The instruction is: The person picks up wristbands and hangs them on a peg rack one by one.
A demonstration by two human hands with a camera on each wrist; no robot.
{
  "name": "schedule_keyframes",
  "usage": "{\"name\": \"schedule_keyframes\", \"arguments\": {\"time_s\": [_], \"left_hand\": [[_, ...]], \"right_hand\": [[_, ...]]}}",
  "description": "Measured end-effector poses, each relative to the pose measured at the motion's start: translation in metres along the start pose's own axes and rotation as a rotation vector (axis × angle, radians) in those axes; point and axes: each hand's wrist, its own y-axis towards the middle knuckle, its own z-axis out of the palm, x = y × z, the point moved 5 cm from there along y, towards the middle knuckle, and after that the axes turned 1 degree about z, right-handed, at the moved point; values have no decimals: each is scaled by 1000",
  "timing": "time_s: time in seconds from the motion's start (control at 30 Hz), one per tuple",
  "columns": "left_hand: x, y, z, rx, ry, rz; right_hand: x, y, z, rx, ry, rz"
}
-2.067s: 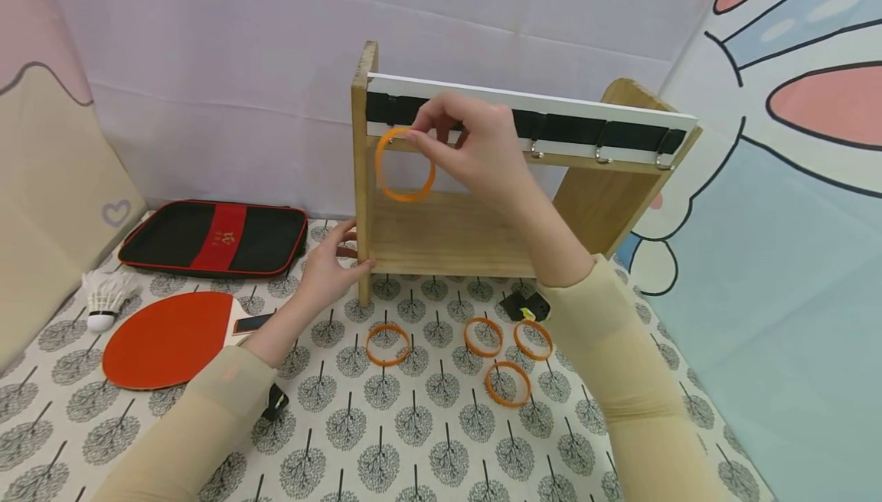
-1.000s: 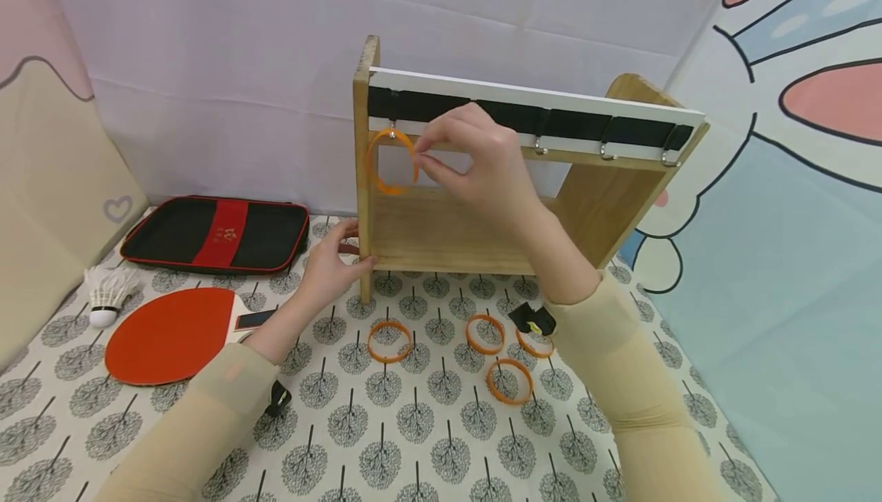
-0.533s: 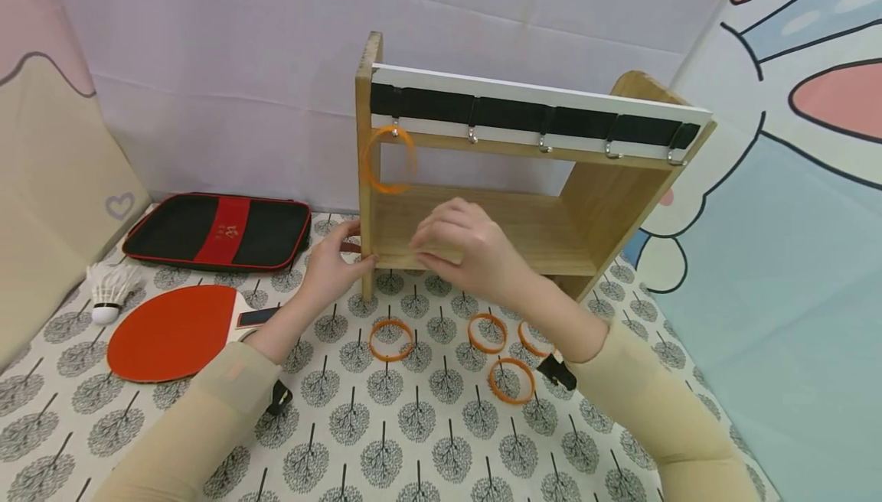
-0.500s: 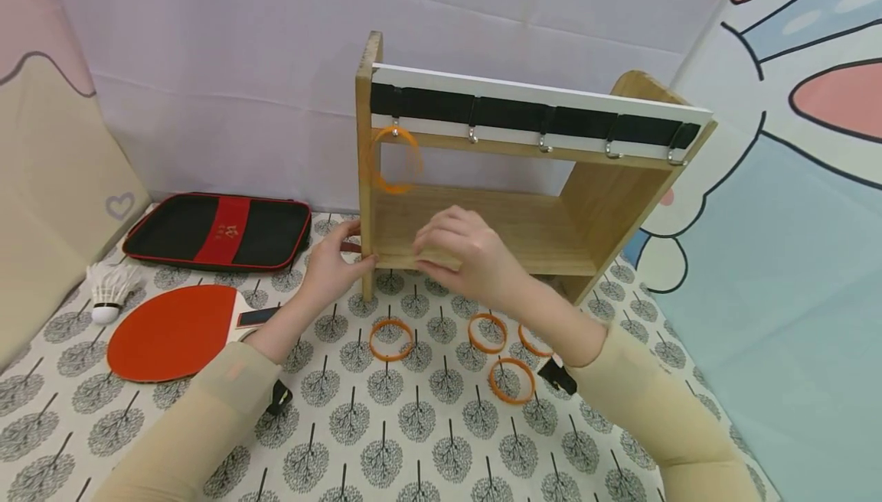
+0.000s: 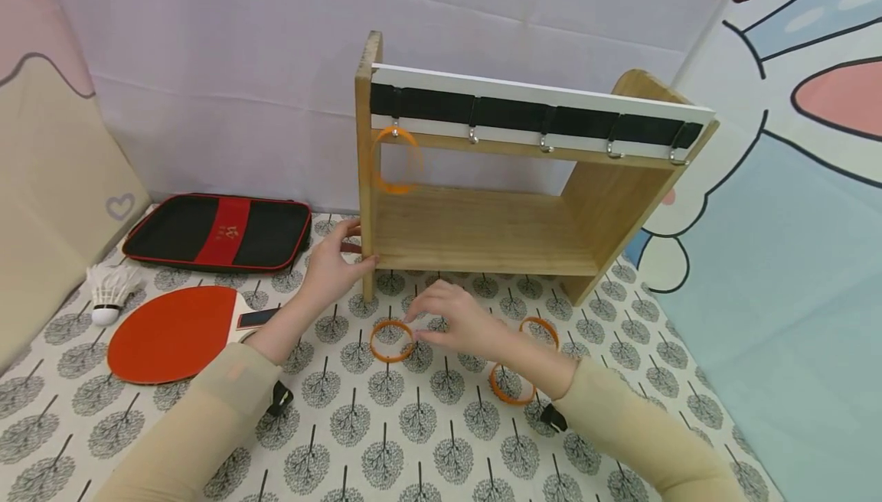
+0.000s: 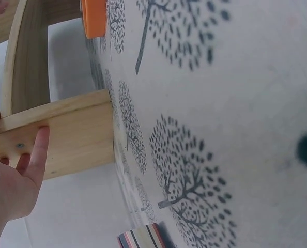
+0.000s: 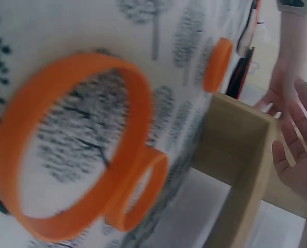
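**Right hand [image 5: 451,320] is poising beside a thin orange ring [image 5: 390,360]**

The ring is lying on the white, tree-printed cloth [image 5: 420,452], in front of the left end of the pale wooden rack [image 5: 475,234]. On the ring's side toward the rack's middle, the right hand is holding thumb and fingers apart, grasping nothing; whether a fingertip is touching the ring cannot be told. A second orange ring [image 5: 513,399] and a third orange ring [image 5: 540,321] are lying before the rack's right half, the forearm partly covering them. Another, the hung orange ring [image 5: 394,189], is dangling from the rack's leftmost silver metal hook [image 5: 396,132], part of it showing blurred. The left hand [image 5: 331,265] is gripping the rack's left upright. Left of the rack, a flat black case with a red band [image 5: 182,230] is lying.

As a judgement, a pinch closing off-centre would risk sliding the thin ring along the cloth; a low forearm would risk brushing the rings beneath it. A jolt through the left hand's grip would risk shaking the hung ring off its shallow hook.
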Motion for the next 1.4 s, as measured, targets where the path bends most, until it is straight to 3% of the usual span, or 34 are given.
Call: {"name": "schedule_keyframes", "arguments": {"time_s": [0.3, 0.57, 0.93, 1.23, 1.4], "left_hand": [[2, 0, 1, 0, -8, -8], [2, 0, 1, -4, -9, -13], [3, 0, 1, 7, -14, -28], [2, 1, 1, 4, -10, -25], [2, -1, 1, 4, -7, -28]], "right_hand": [[-24, -10, 44, 206, 1, 30], [-30, -9, 60, 294, 17, 10], [-30, -6, 63, 312, 27, -8], [-22, -7, 55, 332, 95, 53], [-19, -10, 50, 336, 155, 138]]}}
